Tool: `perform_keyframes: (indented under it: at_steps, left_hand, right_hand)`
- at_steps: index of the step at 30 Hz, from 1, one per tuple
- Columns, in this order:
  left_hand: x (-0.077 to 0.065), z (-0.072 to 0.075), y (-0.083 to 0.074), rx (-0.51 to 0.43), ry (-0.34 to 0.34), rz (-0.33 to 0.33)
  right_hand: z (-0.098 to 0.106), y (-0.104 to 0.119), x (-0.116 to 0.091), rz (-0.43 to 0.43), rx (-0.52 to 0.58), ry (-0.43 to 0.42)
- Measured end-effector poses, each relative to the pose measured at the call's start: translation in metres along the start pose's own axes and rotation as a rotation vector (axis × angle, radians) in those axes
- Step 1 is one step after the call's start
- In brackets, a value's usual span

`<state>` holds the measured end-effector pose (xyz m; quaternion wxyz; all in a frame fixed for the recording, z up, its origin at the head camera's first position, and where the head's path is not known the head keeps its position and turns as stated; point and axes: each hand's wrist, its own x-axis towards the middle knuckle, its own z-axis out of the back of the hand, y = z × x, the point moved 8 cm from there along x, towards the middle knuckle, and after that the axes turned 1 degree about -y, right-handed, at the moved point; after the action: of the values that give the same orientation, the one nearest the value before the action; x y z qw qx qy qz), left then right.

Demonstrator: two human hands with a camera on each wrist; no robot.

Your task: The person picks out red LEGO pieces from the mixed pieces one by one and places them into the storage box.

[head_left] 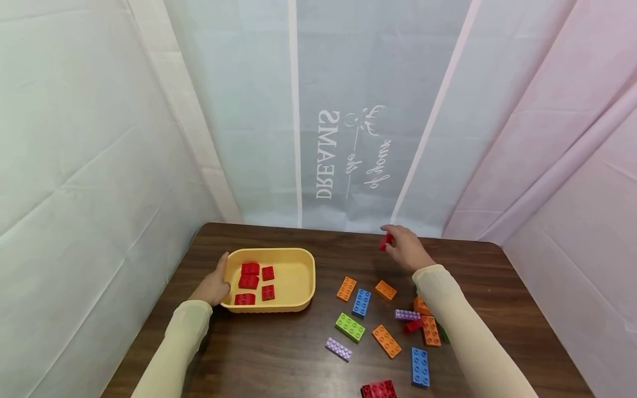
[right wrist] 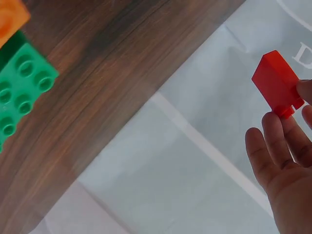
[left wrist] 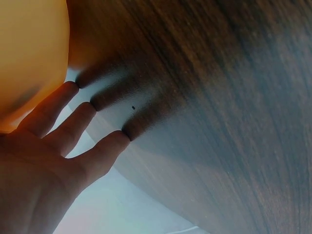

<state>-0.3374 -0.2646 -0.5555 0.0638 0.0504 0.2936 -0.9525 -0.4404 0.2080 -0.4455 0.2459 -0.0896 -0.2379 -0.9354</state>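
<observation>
Where the left hand (head_left: pixel 211 287) lies against the left end of the yellow tray (head_left: pixel 296 284), the three fingers that show in its wrist view are straight and spread, their tips at or near the tabletop (left wrist: pixel 219 122); whether the thumb presses the tray I cannot tell. Light contact from that side should be enough to steady it, since a hard push would probably slide it away from the fingers. Just right of them, inside the tray, red bricks (head_left: pixel 250 268) lie in the part nearer the fingertips. Farther right, closer to the body than the right fingers, loose coloured bricks (head_left: pixel 350 327) are scattered, so a raised wrist would best avoid brushing them. Beyond, the right hand (head_left: pixel 409 250) pinches one red brick (right wrist: pixel 273 80) between thumb and fingertips, with another finger extended free beside it. An even pinch on opposite faces seems wise, as an off-centre one could let the brick twist. It sits right at those fingertips, well apart from the left hand and the tray. Plain red, blocky and smooth-sided, it has what looks like a stud turned toward the fingers, and one face is brighter than its neighbour.
</observation>
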Motion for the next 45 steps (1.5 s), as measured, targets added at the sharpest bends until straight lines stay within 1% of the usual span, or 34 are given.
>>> perform_keyframes:
  at_steps: [2, 6, 11, 17, 22, 30, 38, 45]
  left_hand:
    - [0.0, 0.001, 0.001, -0.002, 0.001, -0.002]
    - [0.001, 0.001, 0.004, -0.013, 0.004, 0.021]
    - [0.003, -0.001, 0.004, -0.017, 0.006, 0.045]
    - [0.004, -0.003, 0.001, -0.025, 0.0, 0.029]
    - [0.003, -0.002, 0.003, -0.027, -0.012, 0.014]
    - [0.004, -0.001, 0.005, -0.021, -0.012, 0.034]
    - [0.001, -0.001, 0.001, -0.023, -0.009, 0.041]
    - [0.0, 0.0, 0.002, -0.035, -0.016, 0.055]
  right_hand:
    - [-0.002, 0.006, 0.004, 0.007, 0.003, 0.005]
    - [-0.009, 0.023, 0.014, 0.026, 0.016, 0.033]
    - [-0.017, 0.047, 0.027, 0.057, 0.022, 0.065]
    - [-0.026, 0.071, 0.039, 0.12, 0.001, 0.078]
    - [-0.03, 0.088, 0.045, 0.156, -0.019, 0.08]
    - [-0.039, 0.113, 0.055, 0.183, -0.019, 0.097]
    - [-0.063, 0.14, 0.064, 0.205, -0.018, 0.172]
    - [-0.083, 0.163, 0.07, 0.226, -0.04, 0.204]
